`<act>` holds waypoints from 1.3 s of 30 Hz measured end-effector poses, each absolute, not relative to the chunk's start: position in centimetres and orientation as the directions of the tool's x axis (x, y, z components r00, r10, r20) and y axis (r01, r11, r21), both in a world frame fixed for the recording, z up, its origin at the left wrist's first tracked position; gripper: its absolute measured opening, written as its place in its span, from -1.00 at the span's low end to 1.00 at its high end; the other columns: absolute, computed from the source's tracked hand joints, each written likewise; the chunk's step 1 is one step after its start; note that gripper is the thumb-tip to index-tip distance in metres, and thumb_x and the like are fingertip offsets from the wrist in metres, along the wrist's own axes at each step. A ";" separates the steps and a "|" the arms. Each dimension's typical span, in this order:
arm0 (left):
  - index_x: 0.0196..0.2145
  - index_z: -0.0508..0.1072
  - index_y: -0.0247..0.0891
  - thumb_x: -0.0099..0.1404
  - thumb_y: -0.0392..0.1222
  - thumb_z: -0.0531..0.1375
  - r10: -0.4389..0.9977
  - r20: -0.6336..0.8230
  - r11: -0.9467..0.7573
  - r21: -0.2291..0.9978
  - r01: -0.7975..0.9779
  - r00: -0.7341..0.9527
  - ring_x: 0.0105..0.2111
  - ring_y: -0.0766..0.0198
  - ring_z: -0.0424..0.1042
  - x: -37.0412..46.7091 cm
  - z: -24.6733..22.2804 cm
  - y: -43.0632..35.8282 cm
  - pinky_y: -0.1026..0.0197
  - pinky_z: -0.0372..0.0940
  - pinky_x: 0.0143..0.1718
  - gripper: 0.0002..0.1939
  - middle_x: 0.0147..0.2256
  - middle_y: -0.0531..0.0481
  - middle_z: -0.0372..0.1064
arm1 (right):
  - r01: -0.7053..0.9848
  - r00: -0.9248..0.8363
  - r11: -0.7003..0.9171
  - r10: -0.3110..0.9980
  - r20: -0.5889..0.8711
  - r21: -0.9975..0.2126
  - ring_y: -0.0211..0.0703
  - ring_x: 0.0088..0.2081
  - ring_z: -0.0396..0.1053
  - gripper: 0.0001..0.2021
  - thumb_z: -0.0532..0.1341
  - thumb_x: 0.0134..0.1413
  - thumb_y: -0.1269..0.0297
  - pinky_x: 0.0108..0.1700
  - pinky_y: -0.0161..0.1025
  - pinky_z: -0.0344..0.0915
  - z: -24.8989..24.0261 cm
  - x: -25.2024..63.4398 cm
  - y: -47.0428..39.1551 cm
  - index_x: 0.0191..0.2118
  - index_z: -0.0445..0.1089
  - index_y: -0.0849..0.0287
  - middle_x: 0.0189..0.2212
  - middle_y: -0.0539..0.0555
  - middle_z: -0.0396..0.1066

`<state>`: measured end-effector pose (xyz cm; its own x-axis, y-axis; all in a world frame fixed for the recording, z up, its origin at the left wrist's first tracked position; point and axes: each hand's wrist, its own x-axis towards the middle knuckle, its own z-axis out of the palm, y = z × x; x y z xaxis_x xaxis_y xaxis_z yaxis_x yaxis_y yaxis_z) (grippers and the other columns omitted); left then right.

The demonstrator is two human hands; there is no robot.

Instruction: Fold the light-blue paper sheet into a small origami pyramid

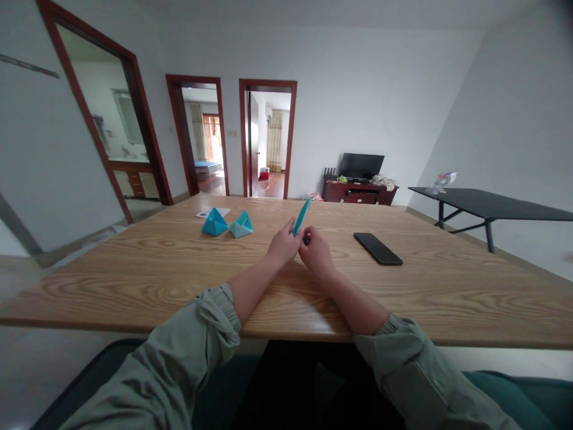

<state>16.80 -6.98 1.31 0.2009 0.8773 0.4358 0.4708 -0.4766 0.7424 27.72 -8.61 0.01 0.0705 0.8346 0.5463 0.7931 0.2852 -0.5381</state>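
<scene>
My left hand (285,245) is closed around a piece of folded turquoise paper (302,215), which stands up narrow and edge-on above the fingers. Close against it, my right hand (316,251) has its fingers curled and pinched at the paper's lower part; a small dark bit shows between them, too small to make out. Both hands rest just over the wooden table (179,286). To their left sit two folded paper shapes, a blue pointed one (215,223) and a paler turquoise one (242,224).
A black phone (378,248) lies on the table to the right of my hands. Behind the blue paper shape is a flat white printed sheet (222,212). Farther off stand a black table (501,203) on the right and a TV (362,166) on a red-brown cabinet (335,192).
</scene>
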 end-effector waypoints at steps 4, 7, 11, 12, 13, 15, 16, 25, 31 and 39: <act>0.05 0.34 -0.17 0.28 0.04 0.07 0.834 0.517 -0.544 0.719 0.433 0.190 -0.06 0.12 0.37 16.5 1.2 -7.2 0.17 0.29 -0.08 -0.56 -0.07 -0.04 0.42 | 0.779 0.091 0.271 0.843 0.530 -0.566 -0.13 -0.33 0.43 -0.87 0.04 0.14 0.21 -0.39 -0.33 0.18 0.1 28.1 -8.5 -0.23 0.24 0.10 -0.33 0.11 0.49; 0.05 0.35 -0.21 0.24 0.11 0.11 0.857 0.480 -0.515 0.779 0.358 0.189 -0.12 0.13 0.42 16.3 1.1 -7.0 0.21 0.33 -0.17 -0.50 -0.10 -0.07 0.44 | 0.779 0.092 0.265 0.848 0.522 -0.568 -0.14 -0.35 0.43 -0.84 0.05 0.14 0.20 -0.38 -0.32 0.19 0.1 28.2 -8.5 -0.18 0.23 0.09 -0.33 0.08 0.49; 0.16 0.20 -0.24 0.20 0.15 0.15 0.909 0.390 -0.417 0.866 0.276 0.148 -0.23 0.18 0.46 16.1 0.8 -6.3 0.23 0.35 -0.29 -0.34 -0.04 -0.18 0.38 | 0.789 0.079 0.285 0.831 0.550 -0.544 -0.15 -0.36 0.43 -0.81 -0.01 0.19 0.15 -0.36 -0.32 0.20 0.1 28.5 -8.5 -0.20 0.26 0.09 -0.37 0.06 0.48; 0.17 0.18 -0.24 0.20 0.12 0.16 0.914 0.380 -0.405 0.865 0.295 0.140 -0.22 0.18 0.46 16.0 0.8 -6.1 0.22 0.35 -0.27 -0.34 -0.01 -0.19 0.36 | 0.801 0.080 0.282 0.823 0.562 -0.527 -0.15 -0.36 0.42 -0.80 -0.02 0.19 0.16 -0.37 -0.32 0.19 0.1 28.6 -8.5 -0.20 0.26 0.09 -0.38 0.05 0.48; 0.16 0.19 -0.23 0.21 0.07 0.16 0.914 0.386 -0.406 0.852 0.330 0.130 -0.19 0.17 0.45 16.0 0.7 -6.0 0.20 0.34 -0.23 -0.37 0.00 -0.19 0.34 | 0.814 0.084 0.276 0.815 0.573 -0.512 -0.14 -0.37 0.42 -0.80 -0.02 0.19 0.16 -0.38 -0.31 0.18 0.1 28.7 -8.5 -0.20 0.26 0.09 -0.40 0.06 0.47; 0.10 0.25 -0.23 0.23 -0.07 0.14 0.893 0.438 -0.437 0.795 0.420 0.101 -0.11 0.15 0.40 15.9 0.6 -5.7 0.18 0.30 -0.13 -0.51 0.00 -0.14 0.35 | 0.834 0.092 0.263 0.801 0.592 -0.485 -0.12 -0.37 0.41 -0.81 0.00 0.17 0.17 -0.38 -0.31 0.16 0.0 28.7 -8.5 -0.20 0.26 0.09 -0.40 0.06 0.47; 0.06 0.29 -0.22 0.24 -0.13 0.12 0.879 0.468 -0.450 0.761 0.466 0.085 -0.09 0.14 0.39 15.9 0.5 -5.6 0.17 0.28 -0.10 -0.58 -0.03 -0.11 0.37 | 0.843 0.094 0.257 0.794 0.600 -0.472 -0.11 -0.37 0.41 -0.82 0.00 0.16 0.17 -0.38 -0.30 0.16 0.0 28.7 -8.6 -0.21 0.26 0.09 -0.40 0.07 0.47; 0.01 0.33 -0.12 0.23 -0.37 0.00 0.783 0.596 -0.560 0.547 0.623 0.180 -0.09 0.13 0.38 15.8 0.9 -6.9 0.17 0.24 -0.07 -0.59 -0.09 -0.02 0.42 | 0.863 0.152 0.167 0.813 0.562 -0.476 -0.03 -0.33 0.41 -0.69 0.04 0.13 0.08 -0.34 -0.25 0.20 0.3 28.6 -8.9 -0.09 0.27 0.14 -0.33 0.15 0.47; -0.02 0.41 -0.23 0.19 -0.40 -0.03 0.749 0.583 -0.660 0.616 0.431 0.314 -0.09 0.20 0.38 14.5 1.3 -5.8 0.23 0.25 -0.05 -0.57 -0.08 0.02 0.42 | 0.748 0.019 0.396 0.790 0.613 -0.533 -0.13 -0.23 0.40 -0.71 0.00 0.14 0.28 -0.19 -0.27 0.27 0.1 31.5 -7.5 -0.05 0.32 0.12 -0.23 0.07 0.48; 0.13 0.27 -0.02 0.21 -0.34 0.01 0.767 0.179 -0.635 0.350 0.689 0.616 0.07 0.19 0.27 10.7 -1.6 -3.7 0.19 0.13 0.08 -0.46 0.11 0.09 0.25 | 0.827 -0.386 0.487 0.855 0.346 -0.281 -0.07 0.02 0.32 -0.50 0.05 -0.03 0.51 0.05 -0.19 0.21 -2.1 34.2 -6.2 0.07 0.34 0.06 0.04 0.04 0.36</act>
